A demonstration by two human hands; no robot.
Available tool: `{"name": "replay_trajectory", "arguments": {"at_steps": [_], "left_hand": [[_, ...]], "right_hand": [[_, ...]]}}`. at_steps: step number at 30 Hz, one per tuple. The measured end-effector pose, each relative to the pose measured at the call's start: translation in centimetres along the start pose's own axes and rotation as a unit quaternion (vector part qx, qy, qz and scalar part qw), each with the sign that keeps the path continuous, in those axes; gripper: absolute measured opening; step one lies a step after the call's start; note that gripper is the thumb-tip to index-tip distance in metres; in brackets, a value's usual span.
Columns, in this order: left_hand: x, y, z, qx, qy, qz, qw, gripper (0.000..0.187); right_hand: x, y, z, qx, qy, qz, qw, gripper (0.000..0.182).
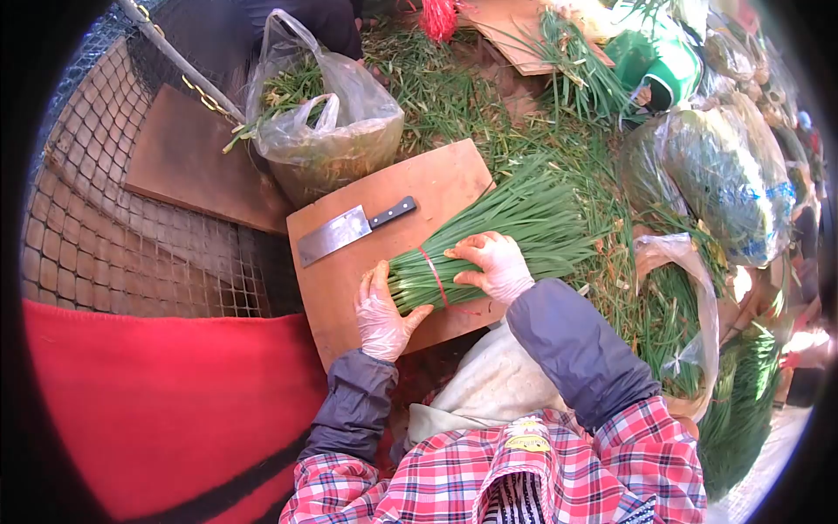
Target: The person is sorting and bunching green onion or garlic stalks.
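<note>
A thick bundle of green chives (511,227), tied with a red band, lies across a wooden cutting board (436,179). My left hand (381,313), in a thin clear glove, cups the cut root end of the bundle. My right hand (493,264), also gloved, presses on the bundle just past the red band, fingers curled over the stalks. A cleaver (347,231) with a black handle rests flat on the board above my hands, untouched.
A clear plastic bag of trimmings (327,131) stands behind the board. More bagged greens (724,179) and loose chives (580,65) pile up at the right. A wire mesh (122,236) and a wooden panel (196,162) lie left; red cloth (157,402) covers the near left.
</note>
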State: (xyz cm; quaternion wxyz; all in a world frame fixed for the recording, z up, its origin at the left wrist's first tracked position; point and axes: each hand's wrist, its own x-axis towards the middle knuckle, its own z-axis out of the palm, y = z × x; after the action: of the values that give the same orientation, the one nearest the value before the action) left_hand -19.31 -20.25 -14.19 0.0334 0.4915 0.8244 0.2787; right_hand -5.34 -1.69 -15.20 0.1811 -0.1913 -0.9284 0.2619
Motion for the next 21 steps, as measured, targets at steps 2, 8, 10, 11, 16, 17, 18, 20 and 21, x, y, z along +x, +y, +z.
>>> {"name": "replay_trajectory", "arguments": {"at_steps": [2,8,10,11,16,17,18,20,21], "left_hand": [[0.1,-0.6,0.6,0.003,0.017,0.023,1.0,0.092],[0.7,-0.3,0.6,0.096,-0.008,0.039,0.995,0.076],[1.1,-0.1,0.0,0.086,-0.027,0.024,0.996,0.074],[1.5,0.0,-0.3,0.085,-0.048,0.018,0.995,0.074],[2.9,0.0,-1.3,0.099,-0.122,0.002,0.988,0.078],[3.1,0.1,-1.4,0.102,-0.13,-0.003,0.986,0.079],[3.2,-0.2,-1.3,0.104,-0.134,-0.008,0.985,0.082],[3.2,-0.8,-0.9,0.104,-0.118,-0.009,0.988,0.083],[3.3,-1.1,-0.7,0.103,-0.109,-0.008,0.989,0.083]], "right_hand": [[0.5,1.1,0.7,0.088,-0.005,0.033,0.996,0.039],[3.5,2.6,1.0,0.13,-0.078,0.091,0.984,0.029],[4.4,2.7,0.3,0.118,-0.12,0.094,0.981,0.027],[4.6,2.7,-0.1,0.111,-0.143,0.097,0.979,0.027],[5.8,1.7,0.6,-0.167,-0.09,0.104,0.976,0.018],[5.5,1.5,0.1,-0.129,-0.018,0.096,0.987,0.017],[4.6,1.4,-0.7,-0.089,0.053,0.088,0.991,0.015],[2.4,0.0,-3.7,-0.013,0.163,0.119,0.979,0.01],[0.8,-0.8,-5.2,0.137,0.142,0.219,0.956,0.014]]}}
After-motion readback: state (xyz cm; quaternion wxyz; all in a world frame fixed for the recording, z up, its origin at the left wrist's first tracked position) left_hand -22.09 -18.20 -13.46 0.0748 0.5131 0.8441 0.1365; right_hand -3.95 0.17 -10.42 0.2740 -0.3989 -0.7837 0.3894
